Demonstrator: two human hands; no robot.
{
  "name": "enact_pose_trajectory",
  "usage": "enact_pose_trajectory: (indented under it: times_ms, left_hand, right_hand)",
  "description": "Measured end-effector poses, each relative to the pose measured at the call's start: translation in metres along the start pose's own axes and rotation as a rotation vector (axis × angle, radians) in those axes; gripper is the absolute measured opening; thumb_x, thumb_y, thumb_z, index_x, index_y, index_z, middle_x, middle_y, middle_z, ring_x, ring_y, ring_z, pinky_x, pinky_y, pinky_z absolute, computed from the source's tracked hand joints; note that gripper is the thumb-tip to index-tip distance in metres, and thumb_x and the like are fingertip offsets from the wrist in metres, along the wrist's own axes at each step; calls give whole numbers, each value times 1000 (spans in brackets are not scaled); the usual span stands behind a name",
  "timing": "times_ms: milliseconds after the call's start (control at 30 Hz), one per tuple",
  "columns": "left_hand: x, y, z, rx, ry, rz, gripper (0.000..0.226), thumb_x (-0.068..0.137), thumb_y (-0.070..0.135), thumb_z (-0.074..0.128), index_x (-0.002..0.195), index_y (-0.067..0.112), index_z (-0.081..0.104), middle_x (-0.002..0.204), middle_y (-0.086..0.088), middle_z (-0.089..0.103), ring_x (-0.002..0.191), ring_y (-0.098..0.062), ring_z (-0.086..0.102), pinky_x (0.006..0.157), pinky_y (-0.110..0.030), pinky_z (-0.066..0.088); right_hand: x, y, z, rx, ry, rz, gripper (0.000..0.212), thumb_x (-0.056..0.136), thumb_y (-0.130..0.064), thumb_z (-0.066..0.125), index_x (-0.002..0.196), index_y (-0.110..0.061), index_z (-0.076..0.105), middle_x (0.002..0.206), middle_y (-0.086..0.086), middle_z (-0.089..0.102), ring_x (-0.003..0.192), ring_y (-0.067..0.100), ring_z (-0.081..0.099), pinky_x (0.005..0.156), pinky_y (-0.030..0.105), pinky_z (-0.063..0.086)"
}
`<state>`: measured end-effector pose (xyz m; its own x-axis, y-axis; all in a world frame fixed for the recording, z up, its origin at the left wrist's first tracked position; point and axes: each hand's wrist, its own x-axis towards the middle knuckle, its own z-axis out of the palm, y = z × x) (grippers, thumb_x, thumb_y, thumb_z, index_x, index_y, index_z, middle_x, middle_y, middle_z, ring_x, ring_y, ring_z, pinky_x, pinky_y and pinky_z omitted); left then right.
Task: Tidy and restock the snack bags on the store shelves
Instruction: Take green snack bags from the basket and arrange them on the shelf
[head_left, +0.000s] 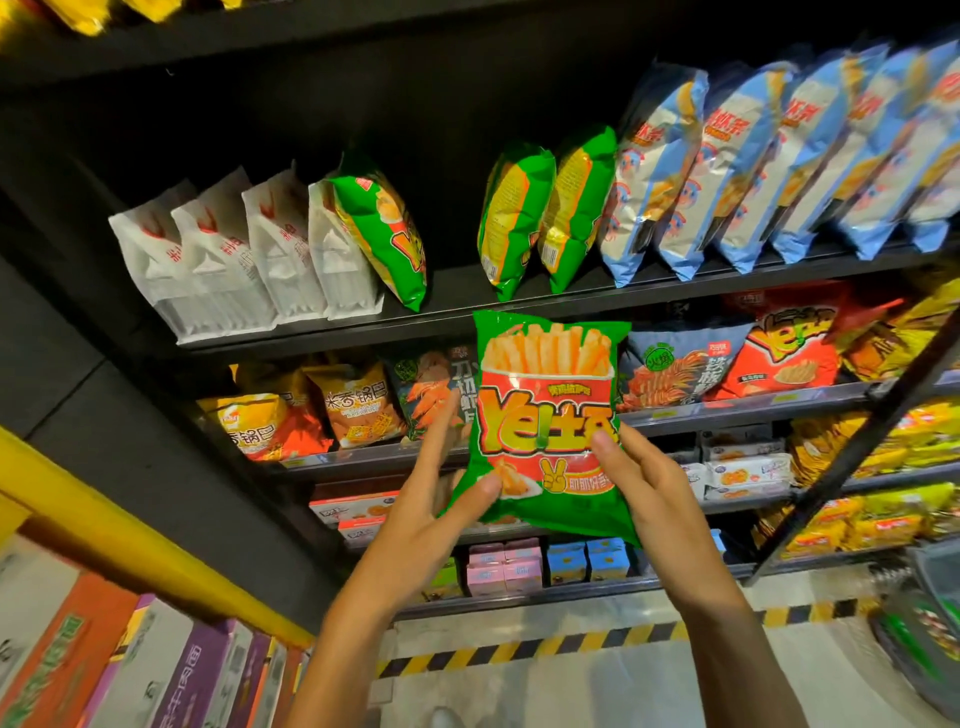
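Nearest, at lower left, a row of upright cardboard boxes in orange, white and purple (156, 670) stands under a yellow beam (130, 525); a black-and-yellow striped floor strip (519, 649) crosses the pale floor between the forearms; both arms reach up from the bottom edge; the left hand (441, 493) pinches the lower left edge of a glossy green snack bag printed with fries and a red band (550, 421), thumb on the front and fingers spread behind it; the right hand (644, 483) grips the bag's right edge, thumb pressed on the front; the bag is held upright in the air in front of the shelves, its top just below the lip of the black upper shelf (457, 291); behind it, lower shelves hold small pink and blue cartons (540, 566) and mixed orange and dark snack packs (358, 405); farther up, the upper shelf carries four white pouches (234, 254) at left, one leaning green bag (384, 234) touching them, then an open gap, then two green bags (545, 208) and a leaning row of blue-and-white bags (753, 161); a dark diagonal bar (857, 447) crosses at right.
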<state>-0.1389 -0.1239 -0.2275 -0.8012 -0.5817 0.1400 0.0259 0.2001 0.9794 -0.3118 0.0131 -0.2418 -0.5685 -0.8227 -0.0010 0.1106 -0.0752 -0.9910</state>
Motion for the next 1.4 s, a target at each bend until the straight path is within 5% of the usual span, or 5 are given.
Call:
enact_pose_trajectory:
  times_ms: [100,300,600,900,1400]
  left_hand:
    - [0,1,-1,47,-32,54,73,98,25,62,159,40,25,159,32,32,147,5,33,110,-22,44]
    - [-1,0,1,184,93,67,47,98,38,59,144,44,54,160,27,35,148,10,26,108,-12,41]
    - [-8,3,-12,-100,-12,-37,68,84,10,76,146,29,56,157,19,45,151,-7,32,98,-28,55]
    - [-9,3,-16,-170,-56,-56,68,82,26,76,147,26,55,163,23,33,153,-3,27,110,-40,49]
    - [-1,5,-11,-303,13,-195,53,98,40,47,144,16,56,142,-8,63,125,-30,65,96,-42,59]
  right_hand:
    - [-1,-2,-3,-39,-32,33,62,91,-57,60,146,-30,54,126,-27,68,115,-16,59,94,6,47]
    - [-7,-5,-4,9,-66,32,90,72,-72,79,147,-66,30,158,-22,41,147,2,37,119,41,39]
    - [-16,-7,-13,-150,-151,-59,86,78,-34,79,152,-50,38,147,-38,46,133,-24,36,100,3,38]
    - [-19,-10,-13,-111,-133,-66,64,89,-42,64,149,-53,44,151,-38,42,141,-8,42,114,42,46]
    - [-9,-7,-6,-35,-12,24,39,105,-46,43,136,-35,65,136,-3,68,105,22,76,91,22,57]
